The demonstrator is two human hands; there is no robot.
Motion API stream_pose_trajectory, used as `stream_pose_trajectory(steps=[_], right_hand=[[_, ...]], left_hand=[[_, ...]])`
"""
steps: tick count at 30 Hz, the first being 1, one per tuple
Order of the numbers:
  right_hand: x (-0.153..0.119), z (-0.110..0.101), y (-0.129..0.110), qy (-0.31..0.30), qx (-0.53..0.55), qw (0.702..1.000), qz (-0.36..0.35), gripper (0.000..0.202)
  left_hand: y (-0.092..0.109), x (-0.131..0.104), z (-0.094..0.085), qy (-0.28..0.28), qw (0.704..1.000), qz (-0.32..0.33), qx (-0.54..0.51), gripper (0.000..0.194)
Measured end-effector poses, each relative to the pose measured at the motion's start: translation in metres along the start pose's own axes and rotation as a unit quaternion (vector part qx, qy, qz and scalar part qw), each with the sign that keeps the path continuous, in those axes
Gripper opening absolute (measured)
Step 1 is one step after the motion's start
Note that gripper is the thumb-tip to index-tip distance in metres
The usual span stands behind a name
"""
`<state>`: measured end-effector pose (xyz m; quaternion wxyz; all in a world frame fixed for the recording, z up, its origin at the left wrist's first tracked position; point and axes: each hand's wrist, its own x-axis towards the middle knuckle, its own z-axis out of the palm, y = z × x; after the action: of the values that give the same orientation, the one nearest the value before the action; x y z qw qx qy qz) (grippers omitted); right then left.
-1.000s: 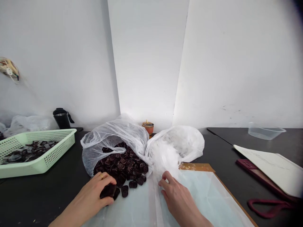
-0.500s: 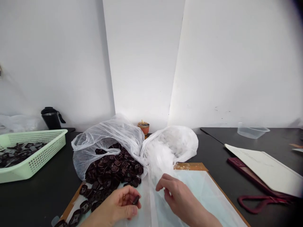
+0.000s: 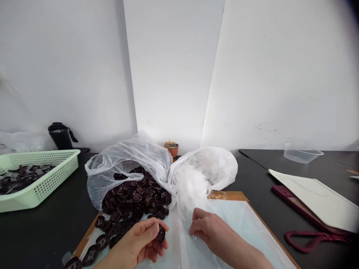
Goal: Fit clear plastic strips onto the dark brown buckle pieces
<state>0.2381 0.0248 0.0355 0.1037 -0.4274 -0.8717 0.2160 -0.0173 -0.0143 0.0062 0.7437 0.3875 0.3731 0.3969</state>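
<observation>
My left hand [image 3: 140,243] pinches a dark brown, glossy rounded plastic piece [image 3: 160,234] between thumb and fingers, its flat face turned toward the right. A heap of similar dark pieces [image 3: 134,194] spills from a clear plastic bag [image 3: 126,149] just beyond that hand. My right hand [image 3: 207,228] is closed in a pinch over the pale sheet [image 3: 238,220]; a tiny translucent bit shows under its fingertips, too small to name. Beyond it, a white bag [image 3: 224,172] lies open, with thin clear film pieces [image 3: 192,186] spilling out.
A green basket [image 3: 53,183] with dark pieces stands at left, near a black tumbler [image 3: 60,136]. A small orange pot [image 3: 171,148] sits by the wall. At right lie a white notebook [image 3: 311,194], a maroon case [image 3: 297,209], maroon-handled scissors [image 3: 304,243] and a clear tub [image 3: 303,155].
The dark piece in my left hand has been turned from edge-on to show its face. My right hand's fingers have drawn together into a pinch, slightly further right.
</observation>
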Motion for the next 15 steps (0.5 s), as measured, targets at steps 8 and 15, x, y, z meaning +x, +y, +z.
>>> stream_pose_trajectory(steps=[8, 15], right_hand=[[0.005, 0.008, -0.032, 0.085, 0.394, 0.914, 0.04, 0.013], [0.016, 0.026, -0.039, 0.097, 0.643, 0.754, 0.093, 0.027]], left_hand=[[0.002, -0.001, 0.009, 0.051, 0.999, 0.005, -0.003, 0.039], [-0.017, 0.005, 0.009, 0.014, 0.992, 0.027, 0.121, 0.039]])
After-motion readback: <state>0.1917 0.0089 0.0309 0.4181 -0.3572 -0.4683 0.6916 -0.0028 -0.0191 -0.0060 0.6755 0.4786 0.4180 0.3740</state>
